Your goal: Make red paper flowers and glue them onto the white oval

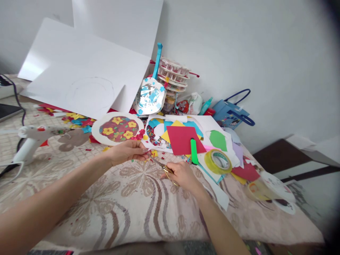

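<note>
In the middle of the head view my right hand (pixel 182 174) is closed round the gold handles of a small pair of scissors (pixel 166 169), whose blades point up and left. Fingers and thumb of my left hand (pixel 131 151) pinch together just beyond the scissor tips. A tiny reddish scrap shows at those fingertips, too small to name surely. Behind my left hand lies an oval white board (pixel 97 132) with yellow paper flowers on a dark red centre. Small red paper flowers (pixel 140 135) are heaped at its right edge.
Red paper (pixel 183 140), a green cutter (pixel 194 150) and a yellow tape roll (pixel 212 161) lie right of centre. A white glue gun (pixel 32 136) stands left with its cable. White boards (pixel 92 60) lean on the wall. A blue bag (pixel 230 113) sits behind.
</note>
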Available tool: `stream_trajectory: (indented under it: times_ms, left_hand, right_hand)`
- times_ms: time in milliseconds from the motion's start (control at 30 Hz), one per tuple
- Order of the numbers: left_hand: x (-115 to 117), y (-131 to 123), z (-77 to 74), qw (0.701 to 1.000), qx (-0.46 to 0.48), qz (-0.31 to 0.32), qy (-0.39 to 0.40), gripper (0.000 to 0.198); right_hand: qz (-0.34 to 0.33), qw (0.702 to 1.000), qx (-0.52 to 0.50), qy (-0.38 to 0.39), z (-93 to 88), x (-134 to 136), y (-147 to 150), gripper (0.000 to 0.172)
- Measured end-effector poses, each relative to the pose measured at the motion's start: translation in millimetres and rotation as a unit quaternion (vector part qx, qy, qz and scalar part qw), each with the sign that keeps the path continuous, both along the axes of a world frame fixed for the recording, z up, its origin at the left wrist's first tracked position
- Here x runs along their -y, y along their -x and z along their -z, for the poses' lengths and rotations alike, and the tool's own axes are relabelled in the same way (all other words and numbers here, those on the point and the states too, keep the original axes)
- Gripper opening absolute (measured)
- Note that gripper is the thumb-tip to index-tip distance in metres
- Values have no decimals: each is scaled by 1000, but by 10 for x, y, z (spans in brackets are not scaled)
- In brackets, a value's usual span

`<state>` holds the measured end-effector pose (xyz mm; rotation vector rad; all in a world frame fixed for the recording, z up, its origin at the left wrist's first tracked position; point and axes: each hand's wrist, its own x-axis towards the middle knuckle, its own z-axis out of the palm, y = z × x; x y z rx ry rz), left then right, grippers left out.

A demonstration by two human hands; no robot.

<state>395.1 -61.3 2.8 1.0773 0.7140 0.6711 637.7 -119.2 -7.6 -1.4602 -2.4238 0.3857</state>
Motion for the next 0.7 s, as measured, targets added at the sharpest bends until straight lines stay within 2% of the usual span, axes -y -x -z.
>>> stream_trajectory:
  times_ms: [333,700]
  left_hand:
    - [7,-16,-41,999,7,-42,6,17]
    - [79,-153,65,991,53,-121,13,15]
  right_hand:
    - [-24,992,-56,112,31,27,-1,13]
    - [-6,993,-75,88,61,52,111,19]
